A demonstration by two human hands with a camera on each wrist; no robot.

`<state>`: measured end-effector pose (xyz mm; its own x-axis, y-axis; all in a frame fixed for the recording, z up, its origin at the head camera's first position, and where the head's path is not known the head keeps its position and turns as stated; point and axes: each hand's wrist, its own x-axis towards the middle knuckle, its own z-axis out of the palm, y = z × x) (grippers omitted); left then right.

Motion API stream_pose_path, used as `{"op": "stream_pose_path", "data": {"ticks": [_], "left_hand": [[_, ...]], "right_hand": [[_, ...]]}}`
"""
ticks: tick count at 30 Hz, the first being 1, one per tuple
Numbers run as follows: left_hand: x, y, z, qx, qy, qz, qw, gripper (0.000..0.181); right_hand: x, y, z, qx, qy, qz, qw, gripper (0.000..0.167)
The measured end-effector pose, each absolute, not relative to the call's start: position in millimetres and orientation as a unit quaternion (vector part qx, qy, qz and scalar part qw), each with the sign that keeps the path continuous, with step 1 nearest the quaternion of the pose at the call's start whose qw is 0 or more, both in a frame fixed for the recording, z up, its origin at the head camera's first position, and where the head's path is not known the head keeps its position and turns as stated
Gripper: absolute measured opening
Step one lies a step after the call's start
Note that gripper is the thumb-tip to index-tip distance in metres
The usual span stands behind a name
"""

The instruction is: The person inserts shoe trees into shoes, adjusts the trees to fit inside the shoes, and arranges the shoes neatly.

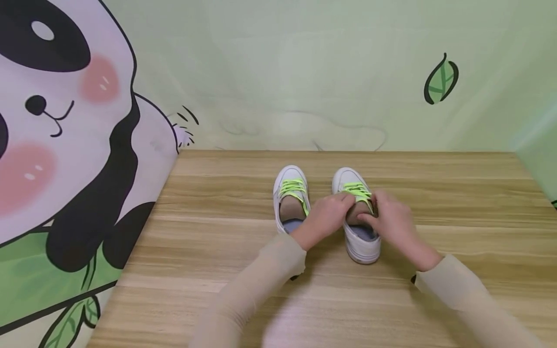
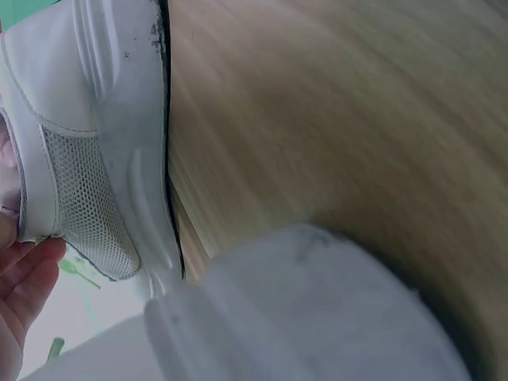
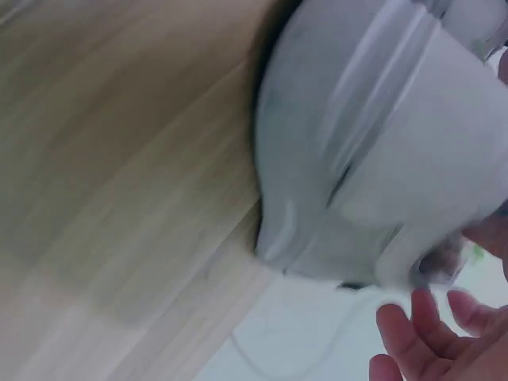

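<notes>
A pair of white sneakers with neon-green laces stands on the wooden floor in the head view. My left hand [image 1: 324,217] reaches across the left sneaker [image 1: 279,198] to the inner side of the right sneaker [image 1: 363,250]. In the left wrist view, its thumb and fingers [image 2: 32,278] pinch the collar edge of a white sneaker [image 2: 59,71] with a mesh side panel. My right hand [image 1: 393,217] is at the outer side of the right sneaker, thumb over the opening. Its loosely bent fingers [image 3: 432,333] stand apart from the sneaker in the right wrist view.
The wood-look floor [image 1: 196,270] meets a pale green wall [image 1: 283,72] just beyond the toes. A large panda picture [image 1: 91,159] covers the left side. A painted leaf [image 1: 441,82] marks the wall at right.
</notes>
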<state>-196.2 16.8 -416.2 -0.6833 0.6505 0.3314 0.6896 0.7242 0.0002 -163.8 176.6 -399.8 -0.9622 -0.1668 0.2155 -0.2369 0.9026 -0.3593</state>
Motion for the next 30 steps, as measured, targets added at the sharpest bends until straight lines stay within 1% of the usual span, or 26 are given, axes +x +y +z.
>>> {"op": "stream_pose_path", "data": {"ticks": [3, 5, 6, 8, 10, 13, 17, 23, 27, 30], "left_hand": [[-196.1, 15.8, -415.8, -0.361, -0.919, -0.068, 0.139, 0.013], [-196.5, 15.3, -414.7, -0.359, -0.922, -0.071, 0.125, 0.014], [-196.8, 15.1, -414.0, -0.359, -0.923, -0.071, 0.12, 0.014], [-197.3, 14.9, -413.3, -0.358, -0.924, -0.067, 0.115, 0.013], [-197.7, 15.1, -413.2, -0.359, -0.924, -0.062, 0.119, 0.011], [-197.7, 16.3, -414.0, -0.359, -0.921, -0.056, 0.138, 0.008], [-197.4, 18.2, -414.3, -0.357, -0.921, -0.057, 0.147, 0.009], [-195.6, 20.2, -413.3, -0.344, -0.927, -0.058, 0.134, 0.009], [-192.7, 20.6, -415.1, -0.328, -0.931, -0.075, 0.144, 0.008], [-189.8, 19.9, -419.3, -0.324, -0.924, -0.092, 0.178, 0.014]], "right_hand": [[-167.5, 184.2, -398.8, 0.117, -0.972, 0.193, 0.063, 0.062], [-170.8, 187.4, -399.1, 0.128, -0.971, 0.2, 0.037, 0.065], [-172.3, 188.6, -399.6, 0.133, -0.97, 0.203, 0.025, 0.065], [-174.6, 189.9, -400.8, 0.139, -0.969, 0.204, 0.013, 0.055], [-175.8, 190.2, -402.7, 0.14, -0.97, 0.2, 0.014, 0.046], [-175.9, 190.0, -405.6, 0.13, -0.97, 0.203, 0.024, 0.04], [-174.2, 189.3, -408.1, 0.126, -0.969, 0.21, 0.043, 0.043], [-172.8, 190.2, -411.1, 0.117, -0.966, 0.224, 0.06, 0.05], [-173.3, 193.8, -413.2, 0.102, -0.963, 0.247, 0.033, 0.052], [-173.1, 198.6, -412.3, 0.102, -0.96, 0.261, -0.012, 0.054]]}}
